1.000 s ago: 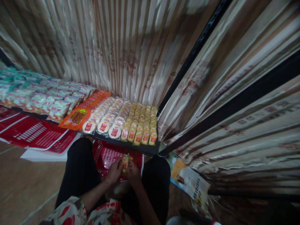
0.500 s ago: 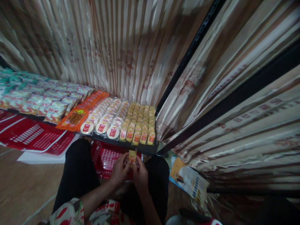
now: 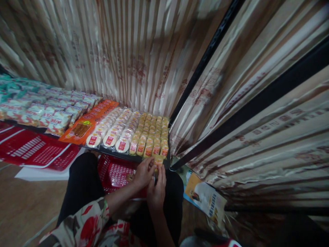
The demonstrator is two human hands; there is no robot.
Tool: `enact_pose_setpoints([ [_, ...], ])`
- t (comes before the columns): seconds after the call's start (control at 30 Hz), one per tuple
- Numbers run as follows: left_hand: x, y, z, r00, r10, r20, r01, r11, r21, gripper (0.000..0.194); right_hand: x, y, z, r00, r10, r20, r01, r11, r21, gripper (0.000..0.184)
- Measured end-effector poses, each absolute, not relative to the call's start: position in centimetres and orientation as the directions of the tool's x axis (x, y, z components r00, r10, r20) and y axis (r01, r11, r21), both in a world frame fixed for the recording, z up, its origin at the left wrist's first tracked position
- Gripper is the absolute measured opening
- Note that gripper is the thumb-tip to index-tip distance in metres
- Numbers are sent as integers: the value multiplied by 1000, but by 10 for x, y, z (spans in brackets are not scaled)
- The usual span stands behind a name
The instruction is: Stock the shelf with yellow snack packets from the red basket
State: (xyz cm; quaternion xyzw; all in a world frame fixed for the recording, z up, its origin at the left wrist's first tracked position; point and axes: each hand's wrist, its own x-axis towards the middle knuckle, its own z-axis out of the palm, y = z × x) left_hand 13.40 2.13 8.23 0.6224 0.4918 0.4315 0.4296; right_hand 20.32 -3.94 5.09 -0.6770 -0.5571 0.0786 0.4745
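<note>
Both of my hands pinch one small yellow snack packet point(image 3: 159, 160) at the front edge of a low black shelf point(image 3: 123, 157). My left hand point(image 3: 144, 173) grips it from the left, and my right hand point(image 3: 158, 188) from below and right. The packet touches the right end of the front row of like yellow packets point(image 3: 151, 137). Left of those lie rows of round white cakes with red labels point(image 3: 113, 128), then orange flat packs point(image 3: 86, 125).
Pale bagged snacks point(image 3: 43, 109) fill the shelf's left part. A red plastic basket point(image 3: 115, 171) sits between my knees under the shelf, with flat red baskets point(image 3: 36, 151) at left. Striped foil sheeting point(image 3: 128, 51) lines the back and right. A printed carton point(image 3: 205, 199) lies at right.
My hands rose from over the red basket up and to the right, carrying the yellow packet to the shelf's front right corner.
</note>
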Motion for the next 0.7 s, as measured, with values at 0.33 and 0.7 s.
enact_pose_setpoints([
  [0.33,155,43,86,221,966,134,287,-196,938,31,209,-28,45,383,834,398,639,72,-766,54],
  [0.7,166,54,91,262,954,147,411,-248,877,26,219,-12,28,446,822,354,574,41,-818,55],
])
